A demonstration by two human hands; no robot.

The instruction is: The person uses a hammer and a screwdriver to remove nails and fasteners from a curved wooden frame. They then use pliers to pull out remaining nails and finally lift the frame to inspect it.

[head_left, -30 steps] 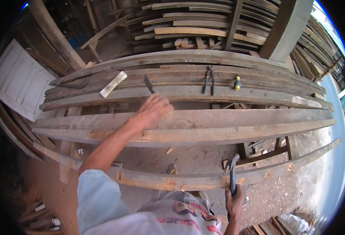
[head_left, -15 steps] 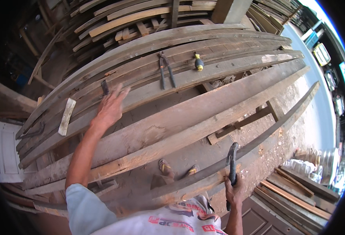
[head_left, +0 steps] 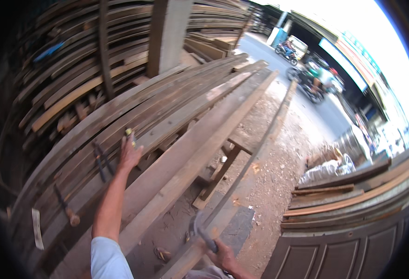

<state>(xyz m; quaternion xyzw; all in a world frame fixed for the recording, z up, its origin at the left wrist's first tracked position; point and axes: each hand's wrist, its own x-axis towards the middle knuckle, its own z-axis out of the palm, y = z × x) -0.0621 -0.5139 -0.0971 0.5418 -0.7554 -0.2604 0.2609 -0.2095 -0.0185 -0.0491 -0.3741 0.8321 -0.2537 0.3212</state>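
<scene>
My left hand [head_left: 130,156] is out over the dark planks, its fingers closed around a short tool with a yellow-and-black handle [head_left: 129,133]; the fingers hide most of it. Low in the view, my right hand [head_left: 224,256] grips a hammer [head_left: 199,228] with a curved grey metal head and dark handle. The hammer's head is above a long, narrow beam [head_left: 241,186]. Left of my left hand lie long-handled pincers [head_left: 100,162] with dark grips. Farther left, a dark tool with a rounded brown end [head_left: 67,207] rests on the planks, near a pale wood strip [head_left: 37,229].
Long boards [head_left: 200,137] stretch away over a low wooden support [head_left: 218,176]. Stacked lumber stands behind a concrete post [head_left: 169,37]. At right are more planks [head_left: 348,200] and a brown panelled door [head_left: 339,255]. Motorbikes [head_left: 311,83] with riders are on the road beyond.
My left hand has moved right along the planks, past the pincers, onto the yellow-and-black tool. The view has swung right, bringing in the road and motorbikes. My right hand still holds the hammer.
</scene>
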